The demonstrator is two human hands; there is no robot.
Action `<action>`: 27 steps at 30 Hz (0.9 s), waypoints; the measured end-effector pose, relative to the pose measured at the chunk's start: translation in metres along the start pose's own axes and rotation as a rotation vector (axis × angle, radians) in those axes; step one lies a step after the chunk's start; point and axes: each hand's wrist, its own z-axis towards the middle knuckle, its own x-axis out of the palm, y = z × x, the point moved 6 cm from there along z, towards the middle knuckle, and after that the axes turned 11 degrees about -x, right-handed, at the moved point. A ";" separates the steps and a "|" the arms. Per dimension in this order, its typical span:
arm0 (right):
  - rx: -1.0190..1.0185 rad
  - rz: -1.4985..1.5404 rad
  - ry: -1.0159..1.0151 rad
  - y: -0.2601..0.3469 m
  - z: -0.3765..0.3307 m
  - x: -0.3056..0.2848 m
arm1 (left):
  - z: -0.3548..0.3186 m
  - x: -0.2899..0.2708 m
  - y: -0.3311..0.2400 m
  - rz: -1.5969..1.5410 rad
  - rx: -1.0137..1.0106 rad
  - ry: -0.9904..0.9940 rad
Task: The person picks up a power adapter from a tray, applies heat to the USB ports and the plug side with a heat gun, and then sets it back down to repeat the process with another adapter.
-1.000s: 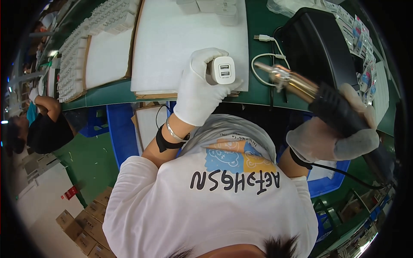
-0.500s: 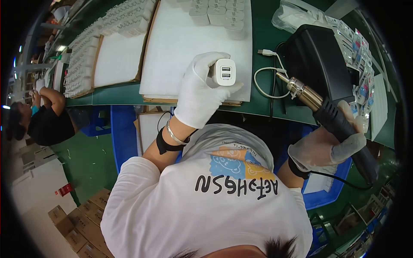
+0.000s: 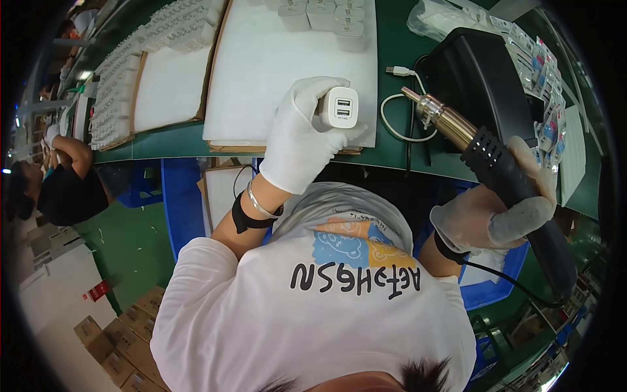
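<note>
My left hand (image 3: 297, 140), in a white glove, grips a white USB charger (image 3: 342, 108) over the white-topped board. The charger's end with two USB ports faces up, and thumb and fingers press its sides. In my right hand (image 3: 486, 219), also gloved, is a hot air gun (image 3: 506, 173) with a black handle and a brass-coloured barrel. Its narrow nozzle points up and left, to the right of the charger and apart from it. The gloved fingers wrap the handle; part of the palm is hidden behind it.
A black box (image 3: 480, 78) stands right on the green table, beside a white USB cable (image 3: 385, 117). Several clear-white cases (image 3: 349, 36) sit on the white board (image 3: 241, 85); more fill a tray (image 3: 170, 98) at left. Packaged items (image 3: 552, 104) lie far right. A co-worker (image 3: 72, 176) sits left.
The hot air gun has moved slightly left and up, its nozzle nearer the charger. The whole view has shifted a little; my left hand still holds the charger.
</note>
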 end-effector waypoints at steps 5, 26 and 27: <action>-0.020 0.121 -0.023 0.000 -0.003 0.005 | -0.001 0.003 -0.002 0.028 0.009 0.028; 0.004 0.012 0.033 -0.003 -0.003 0.010 | -0.001 0.008 0.006 0.034 -0.034 0.077; 0.021 0.020 0.022 -0.004 -0.003 0.010 | -0.001 0.008 0.006 0.036 -0.030 0.071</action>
